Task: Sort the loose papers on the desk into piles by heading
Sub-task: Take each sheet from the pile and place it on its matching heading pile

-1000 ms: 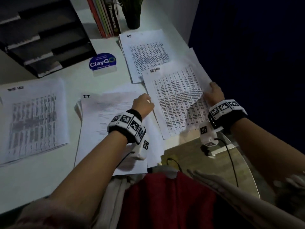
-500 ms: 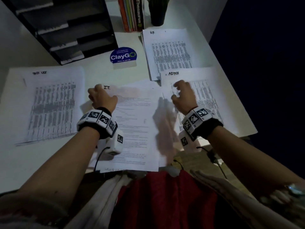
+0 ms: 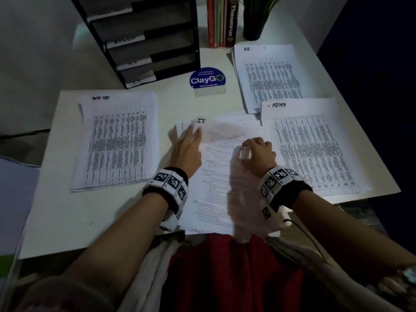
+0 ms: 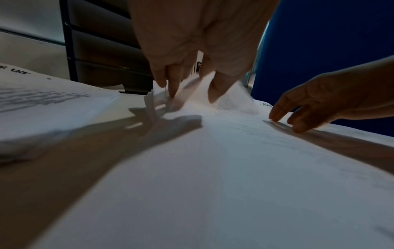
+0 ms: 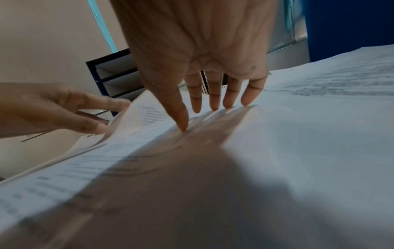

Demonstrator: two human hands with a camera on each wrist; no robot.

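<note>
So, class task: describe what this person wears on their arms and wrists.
Both forearms are bare. Each wrist has a black band ringed by white blocks printed with black square code markers. A white camera unit sits under each wrist, and a thin black cable trails from the right one.

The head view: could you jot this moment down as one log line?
left hand: lifting white I.T. sheet's corner | right hand: fingertips pressing it | task: sorting unfinished

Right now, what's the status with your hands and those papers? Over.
Left hand lifting the top-left corner of the I.T. pile. Right hand fingertips pressing the same pile. Task List, HR, ADMIN piles laid out. Nothing in the way.
</note>
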